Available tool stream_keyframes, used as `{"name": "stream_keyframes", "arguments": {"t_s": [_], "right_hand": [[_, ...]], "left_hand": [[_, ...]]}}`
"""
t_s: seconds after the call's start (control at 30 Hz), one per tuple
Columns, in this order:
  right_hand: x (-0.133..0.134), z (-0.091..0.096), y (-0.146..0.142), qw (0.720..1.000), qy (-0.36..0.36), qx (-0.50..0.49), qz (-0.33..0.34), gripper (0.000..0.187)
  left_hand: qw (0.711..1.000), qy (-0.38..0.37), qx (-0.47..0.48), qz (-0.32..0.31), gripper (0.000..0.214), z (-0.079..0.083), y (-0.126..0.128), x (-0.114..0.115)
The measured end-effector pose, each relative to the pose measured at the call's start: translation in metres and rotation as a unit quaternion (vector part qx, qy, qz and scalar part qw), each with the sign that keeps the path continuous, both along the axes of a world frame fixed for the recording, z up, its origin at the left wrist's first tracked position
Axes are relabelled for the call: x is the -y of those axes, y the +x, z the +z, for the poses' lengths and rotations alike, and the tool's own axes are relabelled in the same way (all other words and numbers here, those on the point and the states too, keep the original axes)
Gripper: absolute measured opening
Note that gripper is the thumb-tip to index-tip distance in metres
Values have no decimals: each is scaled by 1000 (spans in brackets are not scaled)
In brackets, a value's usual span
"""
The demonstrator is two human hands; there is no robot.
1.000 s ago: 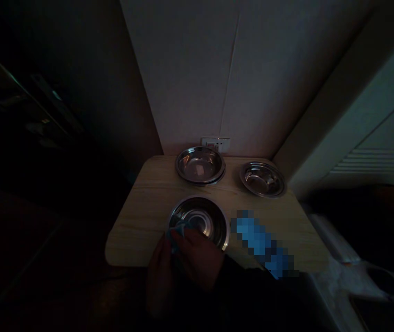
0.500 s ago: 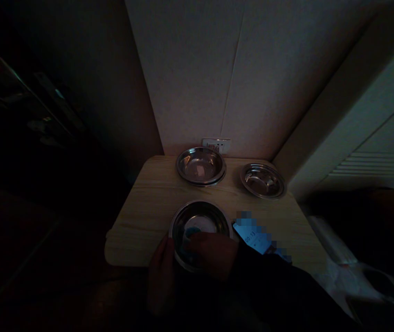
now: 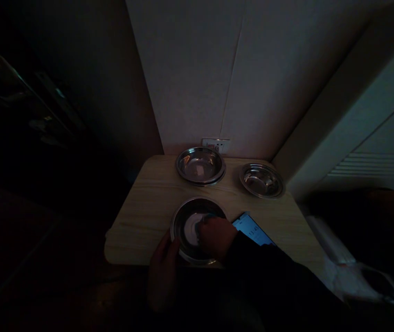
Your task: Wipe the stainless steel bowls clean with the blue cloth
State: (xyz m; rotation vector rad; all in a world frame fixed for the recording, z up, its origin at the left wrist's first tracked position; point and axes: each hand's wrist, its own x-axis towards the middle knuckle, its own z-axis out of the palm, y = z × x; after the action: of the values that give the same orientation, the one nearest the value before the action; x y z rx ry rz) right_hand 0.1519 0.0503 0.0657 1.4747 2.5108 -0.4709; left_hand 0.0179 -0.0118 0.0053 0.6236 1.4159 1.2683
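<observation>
A shiny metal basin point(image 3: 192, 230) rests near the front edge of the wooden table. At its left rim is my left hand point(image 3: 164, 267), thumb at the edge and fingers along the outer side, gripping it. My right hand point(image 3: 216, 236) reaches into the basin from the right, its fingers closed on a bluish cloth point(image 3: 208, 217). Most of the cloth is hidden under the hand, and the dim light blurs its outline. Beside my right wrist lies a lit phone point(image 3: 252, 228), partly covered by the dark sleeve.
Farther back on the table point(image 3: 138, 221) stands a stack of metal basins point(image 3: 200, 177). Smaller metal bowls point(image 3: 262, 182) are stacked at the back right. A wall socket point(image 3: 216, 145) sits just above the table's back edge. White panelling point(image 3: 366, 161) rises on the right.
My right hand has moved right and slightly up inside the basin with the cloth. The basin has shifted a little, and more of its bottom shows. My left hand stays at the rim.
</observation>
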Motion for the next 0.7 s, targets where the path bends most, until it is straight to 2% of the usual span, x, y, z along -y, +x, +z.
{"name": "stream_keyframes", "arguments": {"t_s": [0.1, 0.23, 0.37, 0.5, 0.57, 0.7], "right_hand": [[5, 3, 4, 998, -32, -14, 45, 17], [4, -7, -4, 991, -38, -82, 99, 26], [-1, -14, -13, 995, 9, -95, 34, 29], [-2, -13, -11, 996, 35, -64, -47, 31], [-2, -12, -12, 996, 32, -66, -42, 29], [-2, -13, -18, 994, 2, -104, 38, 24]], "left_hand": [[1000, -15, 8, 3, 51, 1, 1, 0], [1000, -28, -12, 5, 46, 3, -3, -2], [999, -17, -17, -31, 46, 8, -3, -3], [999, -29, -13, -4, 47, 7, 1, -2], [1000, -26, -4, -2, 47, 4, 1, -1], [1000, -16, -18, -4, 45, 0, -3, -3]]}}
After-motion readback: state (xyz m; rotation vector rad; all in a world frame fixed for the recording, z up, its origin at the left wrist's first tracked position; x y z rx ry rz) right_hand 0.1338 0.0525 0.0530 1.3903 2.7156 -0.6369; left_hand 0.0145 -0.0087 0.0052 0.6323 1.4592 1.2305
